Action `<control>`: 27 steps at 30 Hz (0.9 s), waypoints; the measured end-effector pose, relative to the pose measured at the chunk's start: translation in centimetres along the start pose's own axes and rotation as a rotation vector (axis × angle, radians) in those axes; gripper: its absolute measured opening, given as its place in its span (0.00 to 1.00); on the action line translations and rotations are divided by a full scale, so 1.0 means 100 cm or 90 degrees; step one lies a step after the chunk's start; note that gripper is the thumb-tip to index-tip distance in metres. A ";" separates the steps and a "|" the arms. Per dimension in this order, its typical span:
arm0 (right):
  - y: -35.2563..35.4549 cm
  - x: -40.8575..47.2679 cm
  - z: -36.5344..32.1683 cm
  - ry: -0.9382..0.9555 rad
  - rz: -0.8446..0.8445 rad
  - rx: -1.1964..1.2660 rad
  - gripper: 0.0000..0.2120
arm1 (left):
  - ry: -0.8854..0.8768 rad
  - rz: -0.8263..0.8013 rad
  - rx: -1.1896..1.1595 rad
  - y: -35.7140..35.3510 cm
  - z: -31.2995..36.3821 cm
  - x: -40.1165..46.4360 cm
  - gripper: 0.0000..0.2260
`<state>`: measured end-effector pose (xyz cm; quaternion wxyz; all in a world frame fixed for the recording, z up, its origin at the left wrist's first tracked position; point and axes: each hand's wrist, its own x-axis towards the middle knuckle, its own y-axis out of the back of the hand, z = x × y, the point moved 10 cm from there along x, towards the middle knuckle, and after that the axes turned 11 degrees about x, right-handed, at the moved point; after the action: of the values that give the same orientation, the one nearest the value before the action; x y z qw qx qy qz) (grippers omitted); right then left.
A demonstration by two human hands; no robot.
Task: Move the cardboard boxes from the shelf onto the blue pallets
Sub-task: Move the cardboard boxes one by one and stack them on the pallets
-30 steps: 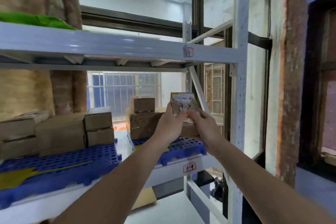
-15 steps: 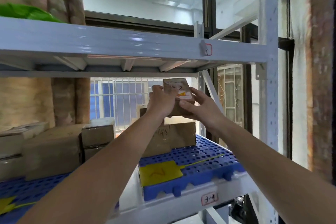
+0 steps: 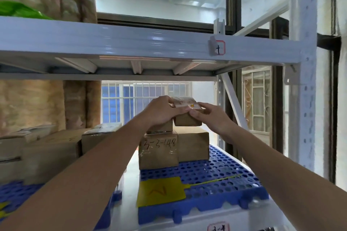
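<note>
A small cardboard box (image 3: 186,118) with a white label on top sits on a larger brown box (image 3: 194,144), held from both sides. My left hand (image 3: 162,111) grips its left side and top, my right hand (image 3: 210,116) its right side. Beside it another small box (image 3: 161,127) stands on a carton marked with handwritten numbers (image 3: 158,149). These cartons rest on a blue perforated pallet (image 3: 216,176) on the shelf.
A second blue pallet (image 3: 16,191) at left carries several more cartons (image 3: 50,153). A yellow tag (image 3: 160,191) lies on the right pallet. The white shelf beam (image 3: 131,43) runs overhead and an upright post (image 3: 302,99) stands at right.
Both hands carried the small labelled box forward and lowered it from mid-air onto the stacked cartons on the right pallet. The camera moved closer to the shelf.
</note>
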<state>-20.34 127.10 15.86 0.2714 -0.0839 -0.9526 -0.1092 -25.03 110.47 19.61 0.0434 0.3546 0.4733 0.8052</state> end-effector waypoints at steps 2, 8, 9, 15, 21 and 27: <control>0.002 0.006 0.006 0.001 0.008 -0.008 0.25 | 0.015 0.018 0.035 -0.002 -0.003 0.002 0.31; -0.002 0.016 0.024 -0.014 -0.012 -0.045 0.29 | 0.009 0.032 0.218 -0.004 0.001 0.002 0.30; -0.004 0.018 0.027 -0.016 -0.019 -0.051 0.30 | 0.012 0.019 0.227 -0.006 -0.001 0.002 0.29; -0.008 0.027 0.040 -0.020 -0.022 -0.081 0.19 | 0.008 0.007 0.270 -0.016 0.001 0.003 0.24; -0.005 0.029 0.043 -0.003 -0.018 -0.153 0.27 | -0.036 -0.025 0.341 -0.023 0.007 0.006 0.22; -0.002 0.030 0.047 -0.006 -0.011 -0.165 0.30 | -0.078 -0.064 0.387 -0.032 0.010 0.007 0.22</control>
<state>-25.20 128.40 13.54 0.2526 -0.1103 -0.9325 -0.2332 -25.78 113.20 17.74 0.0033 0.3755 0.7058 0.6007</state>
